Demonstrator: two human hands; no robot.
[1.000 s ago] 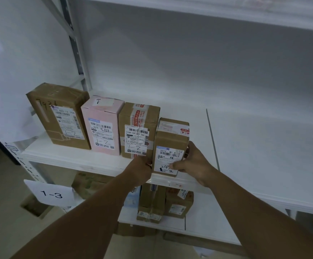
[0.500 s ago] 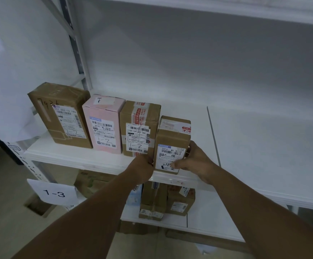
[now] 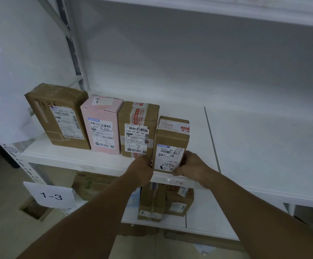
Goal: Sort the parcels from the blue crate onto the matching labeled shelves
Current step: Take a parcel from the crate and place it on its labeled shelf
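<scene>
A small brown parcel [image 3: 171,141] stands upright at the front edge of the white shelf [image 3: 73,157], its label marked 2470 and 1-2. My left hand [image 3: 142,169] grips its lower left edge and my right hand [image 3: 193,167] holds its lower right edge. To its left stand three upright parcels marked 1-2: a taped brown box [image 3: 138,128], a pink box [image 3: 101,124] and a larger brown box [image 3: 58,114]. The blue crate is out of view.
A paper tag reading 1-3 [image 3: 52,196] hangs below the shelf at the left. Several brown parcels [image 3: 163,200] stand on the lower shelf. A seam [image 3: 212,139] divides the shelf board; bare white board lies to its right. Another shelf [image 3: 226,8] runs overhead.
The small parcel has stayed in both hands at the shelf's front edge, settling beside the taped box. The view has shifted slightly; the hands hardly moved.
</scene>
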